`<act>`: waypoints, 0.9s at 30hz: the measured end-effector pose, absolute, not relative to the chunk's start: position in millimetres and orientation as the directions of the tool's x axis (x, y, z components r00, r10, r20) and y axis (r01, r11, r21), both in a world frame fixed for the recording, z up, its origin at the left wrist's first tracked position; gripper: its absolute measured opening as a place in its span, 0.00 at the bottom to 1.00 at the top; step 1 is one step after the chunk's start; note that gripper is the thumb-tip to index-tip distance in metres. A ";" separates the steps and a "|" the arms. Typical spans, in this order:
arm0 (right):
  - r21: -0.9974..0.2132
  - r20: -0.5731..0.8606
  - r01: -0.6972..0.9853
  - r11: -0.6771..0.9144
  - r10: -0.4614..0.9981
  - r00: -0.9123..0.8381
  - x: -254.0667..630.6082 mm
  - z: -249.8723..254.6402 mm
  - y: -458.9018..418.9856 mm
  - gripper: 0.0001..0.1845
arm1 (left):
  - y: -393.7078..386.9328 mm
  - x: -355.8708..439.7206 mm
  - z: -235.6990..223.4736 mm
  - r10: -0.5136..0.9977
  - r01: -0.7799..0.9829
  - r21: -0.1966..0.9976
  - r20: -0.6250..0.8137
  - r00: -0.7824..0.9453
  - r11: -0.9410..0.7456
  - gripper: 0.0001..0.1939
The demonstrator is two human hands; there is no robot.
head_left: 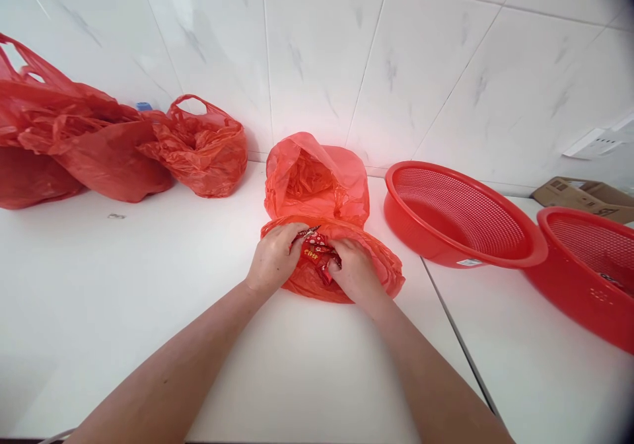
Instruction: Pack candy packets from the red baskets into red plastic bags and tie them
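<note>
A white tabletop (163,298) is stretching out beneath everything, a dark seam (458,338) running through it on the right. Behind it, a wall of glossy white tiles (317,61) with grey veining is rising, and a white wall socket (597,143) is sitting low at the far right. Near the middle, an open red plastic bag (393,277) is lying on the table, and small red printed packets (313,254) are lying inside its mouth. The left hand (273,257) is reaching in with fingers curling, half closed; the right hand (355,271) is bending thumb and fingers around the packets' other side. Whether either is gripping one, I cannot tell. Just behind, another red plastic bag (347,183) is gaping open. Filled red carrier bags (116,160) are standing along the wall at left, a small silvery scrap (116,216) lying before them. At right, two red perforated plastic baskets (428,249) are standing beside a brown cardboard box (569,196).
</note>
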State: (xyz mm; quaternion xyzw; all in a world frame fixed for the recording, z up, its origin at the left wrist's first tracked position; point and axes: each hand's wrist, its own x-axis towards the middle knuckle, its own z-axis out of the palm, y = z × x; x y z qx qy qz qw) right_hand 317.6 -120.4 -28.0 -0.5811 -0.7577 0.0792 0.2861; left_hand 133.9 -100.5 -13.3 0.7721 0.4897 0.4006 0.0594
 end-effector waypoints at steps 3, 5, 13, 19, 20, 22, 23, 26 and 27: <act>-0.466 0.311 0.838 0.283 0.939 -0.145 315.9 -28.5 -119.3 0.24 | -100.6 133.8 -13.4 0.804 0.715 0.478 0.560 0.199 -0.510 0.14; -0.479 0.306 0.833 0.279 0.942 -0.139 316.8 -28.3 -119.2 0.22 | -100.7 133.9 -13.7 0.804 0.715 0.476 0.558 0.203 -0.511 0.13; -0.486 0.288 0.830 0.274 0.947 -0.145 319.1 -33.9 -118.0 0.14 | -101.0 133.9 -13.3 0.813 0.722 0.481 0.548 0.196 -0.497 0.14; -0.551 0.361 0.778 0.302 0.927 -0.104 315.8 -34.0 -119.3 0.17 | -101.1 132.4 -10.3 0.830 0.735 0.493 0.531 0.171 -0.467 0.14; -0.556 0.376 0.770 0.312 0.921 -0.102 315.7 -34.2 -119.7 0.17 | -101.0 132.2 -10.0 0.830 0.734 0.493 0.531 0.172 -0.467 0.14; -0.555 0.397 0.763 0.330 0.912 -0.106 316.1 -35.1 -120.0 0.15 | -100.6 131.8 -10.0 0.828 0.733 0.492 0.534 0.172 -0.470 0.15; -0.551 0.403 0.764 0.335 0.909 -0.109 316.5 -35.7 -119.9 0.14 | -100.3 131.6 -10.2 0.827 0.733 0.491 0.536 0.173 -0.471 0.14; -0.529 0.421 0.774 0.348 0.900 -0.117 317.6 -37.2 -118.6 0.13 | -99.6 131.0 -11.1 0.820 0.729 0.488 0.544 0.175 -0.479 0.14; -0.522 0.428 0.777 0.351 0.896 -0.117 317.7 -37.3 -118.1 0.12 | -99.5 130.9 -11.3 0.817 0.728 0.487 0.548 0.177 -0.484 0.14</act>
